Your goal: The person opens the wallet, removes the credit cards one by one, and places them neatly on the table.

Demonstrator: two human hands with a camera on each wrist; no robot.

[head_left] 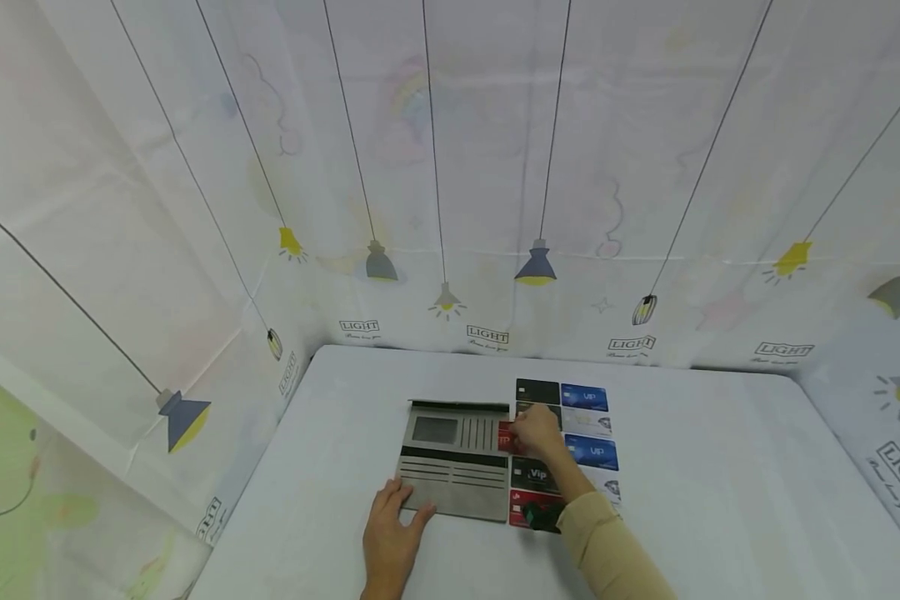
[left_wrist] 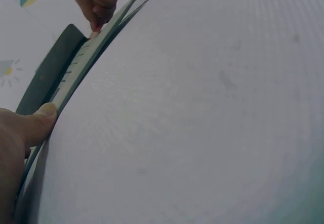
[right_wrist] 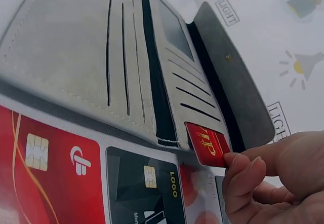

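Observation:
A grey wallet (head_left: pixel 456 492) lies unfolded on the table, with several card slots and a small clear window facing up. My left hand (head_left: pixel 392 533) rests at its near left corner, the thumb (left_wrist: pixel 46 113) on the near edge. My right hand (head_left: pixel 537 432) is at the wallet's right side, where thumb and fingers pinch the outer end of a red VIP card (right_wrist: pixel 208 145). The card's other end is at a slot in the wallet's far half and overlaps the grey panel. In the right wrist view the wallet's flap (right_wrist: pixel 235 77) stands raised.
Right of the wallet, more cards lie in two columns: a black card (head_left: pixel 537 391), blue VIP cards (head_left: pixel 585 397), a black Vip card (head_left: pixel 532 474) and a red chip card (right_wrist: pixel 50 168) among them. A white patterned backdrop (head_left: pixel 480 167) rises behind the white table (head_left: pixel 720 483).

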